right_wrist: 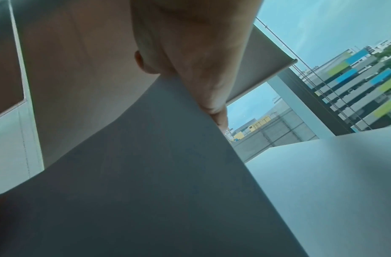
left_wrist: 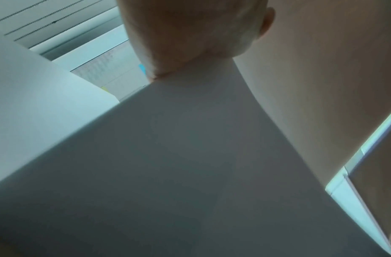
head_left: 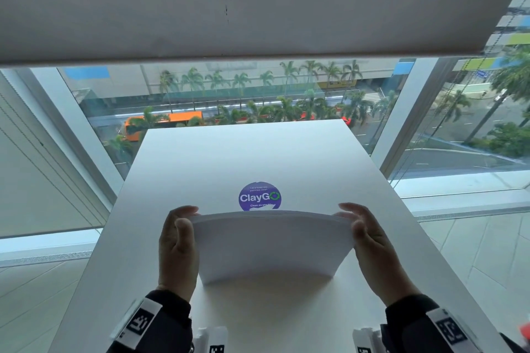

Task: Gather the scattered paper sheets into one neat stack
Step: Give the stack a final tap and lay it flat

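White paper fills both grips: the left hand (head_left: 178, 249) pinches the left edge of the paper stack (head_left: 272, 246), thumb on the near face and fingers behind, and the right hand (head_left: 372, 241) pinches the right edge likewise. Between them the stack stands on its lower long edge on the desk (head_left: 200, 169), bowed, long axis running left to right, each hand equally close. Just beyond it lies a purple sticker (head_left: 259, 195). Tapping that edge down looks like the step in hand.
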A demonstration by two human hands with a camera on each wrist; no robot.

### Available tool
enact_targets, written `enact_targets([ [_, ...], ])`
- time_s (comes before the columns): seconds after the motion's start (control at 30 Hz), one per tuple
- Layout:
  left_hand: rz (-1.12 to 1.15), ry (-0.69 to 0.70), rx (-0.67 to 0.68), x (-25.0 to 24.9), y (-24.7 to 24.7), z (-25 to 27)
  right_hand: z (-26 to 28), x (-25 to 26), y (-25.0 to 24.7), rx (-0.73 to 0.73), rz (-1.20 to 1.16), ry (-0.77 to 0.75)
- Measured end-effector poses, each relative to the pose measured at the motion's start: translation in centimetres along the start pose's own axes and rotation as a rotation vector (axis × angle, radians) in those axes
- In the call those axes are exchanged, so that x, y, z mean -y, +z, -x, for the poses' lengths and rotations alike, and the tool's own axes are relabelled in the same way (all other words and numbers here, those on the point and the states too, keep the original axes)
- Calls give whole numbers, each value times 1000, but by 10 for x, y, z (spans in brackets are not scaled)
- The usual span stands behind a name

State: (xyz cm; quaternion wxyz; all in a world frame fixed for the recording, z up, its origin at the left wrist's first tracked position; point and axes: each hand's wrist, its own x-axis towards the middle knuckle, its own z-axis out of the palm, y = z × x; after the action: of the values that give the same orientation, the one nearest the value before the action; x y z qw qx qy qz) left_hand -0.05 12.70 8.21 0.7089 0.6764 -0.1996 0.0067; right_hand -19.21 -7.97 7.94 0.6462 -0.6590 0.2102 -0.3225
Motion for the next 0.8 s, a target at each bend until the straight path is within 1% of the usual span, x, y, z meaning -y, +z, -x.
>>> enact_targets([
  [0.07, -26, 27, 48, 4, -3, 3, 3, -1, -2, -5, 32, 13],
  [0.2, -18, -38, 97, 20, -9, 6, 5, -7, -2, -68, 83, 53],
  [0.3, -31, -40, 149, 28, -14, 5, 4, -14, -3, -64, 60, 93],
  [0.4, -21, -115, 188, 37, -16, 5, 3, -21, -3, -74, 93, 156],
  [0.5, 1, -207, 219, 47, -16, 7, 3, -37, -4, -86, 227, 227],
  [0.6, 10, -276, 253, 52, -15, 12, 6, -50, -5, -55, 353, 309],
  [0.7, -38, -330, 275, 66, -18, 17, 10, -56, -4, -11, 487, 365],
  [0.8, -134, -364, 289, 82, -18, 23, 11, -67, -6, 20, 650, 400],
])
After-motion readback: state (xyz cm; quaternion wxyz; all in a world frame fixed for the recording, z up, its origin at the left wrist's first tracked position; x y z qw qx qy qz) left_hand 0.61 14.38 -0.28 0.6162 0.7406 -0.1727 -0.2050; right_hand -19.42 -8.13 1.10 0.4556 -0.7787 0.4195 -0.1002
